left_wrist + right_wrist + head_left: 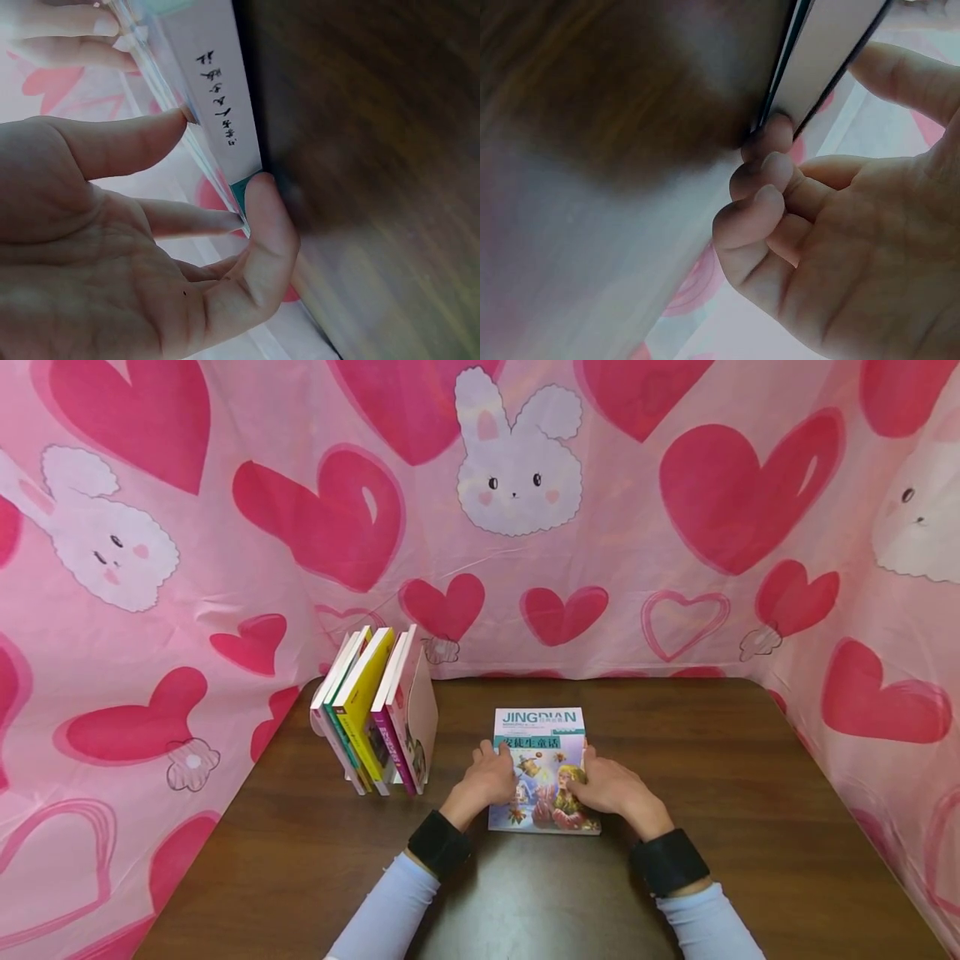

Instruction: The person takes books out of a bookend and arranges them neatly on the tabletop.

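Note:
A paperback book with a colourful illustrated cover and the heading JINGDIAN lies face up, flat over the middle of the table. My left hand grips its left side, thumb on the cover's edge and a curled finger at the spine, which carries handwritten-looking characters. On the opposite side my right hand holds the page edge. Its thumb reaches over the cover, and the other fingers curl at the lower edge. Black bands circle both wrists.
To the left, several books stand upright in a row, among them a yellow book and a purple-spined book. A pale bookend flanks them on the right. Behind the brown wooden table hangs a pink cloth with hearts and rabbits.

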`<state>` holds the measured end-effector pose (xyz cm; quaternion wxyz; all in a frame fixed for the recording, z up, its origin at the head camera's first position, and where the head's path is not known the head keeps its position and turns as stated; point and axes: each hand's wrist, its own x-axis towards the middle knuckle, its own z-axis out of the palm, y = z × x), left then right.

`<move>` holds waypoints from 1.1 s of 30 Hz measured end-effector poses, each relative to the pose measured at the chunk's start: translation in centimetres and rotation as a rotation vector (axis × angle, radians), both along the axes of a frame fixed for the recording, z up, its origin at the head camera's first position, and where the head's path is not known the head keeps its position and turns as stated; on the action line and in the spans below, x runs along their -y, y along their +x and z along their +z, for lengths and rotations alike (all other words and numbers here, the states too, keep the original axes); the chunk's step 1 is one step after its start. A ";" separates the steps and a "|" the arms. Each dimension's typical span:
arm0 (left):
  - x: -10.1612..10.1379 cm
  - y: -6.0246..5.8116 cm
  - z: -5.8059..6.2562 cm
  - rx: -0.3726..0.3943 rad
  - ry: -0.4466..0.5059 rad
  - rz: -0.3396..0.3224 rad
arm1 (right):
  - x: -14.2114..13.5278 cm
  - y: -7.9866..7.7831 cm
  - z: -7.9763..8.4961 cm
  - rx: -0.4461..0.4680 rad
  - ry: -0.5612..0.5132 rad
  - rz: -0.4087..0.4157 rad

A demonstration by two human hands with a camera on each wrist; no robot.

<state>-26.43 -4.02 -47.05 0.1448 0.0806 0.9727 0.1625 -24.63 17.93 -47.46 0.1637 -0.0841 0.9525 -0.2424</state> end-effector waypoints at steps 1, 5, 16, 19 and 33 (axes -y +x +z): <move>0.2 0.0 0.0 -0.001 0.013 0.001 | 0.0 0.0 0.1 0.001 -0.001 0.002; 0.9 0.0 0.0 -0.005 0.077 0.011 | 0.1 0.1 0.3 0.003 0.003 0.019; 3.0 1.1 0.2 -0.049 0.237 -0.006 | -0.1 0.0 0.5 0.017 0.002 0.038; 3.8 1.7 0.5 -0.095 0.271 -0.014 | 0.0 0.0 0.5 0.026 0.001 0.043; 7.6 5.3 1.5 -0.203 0.381 0.017 | -0.2 0.2 0.5 0.021 -0.013 0.056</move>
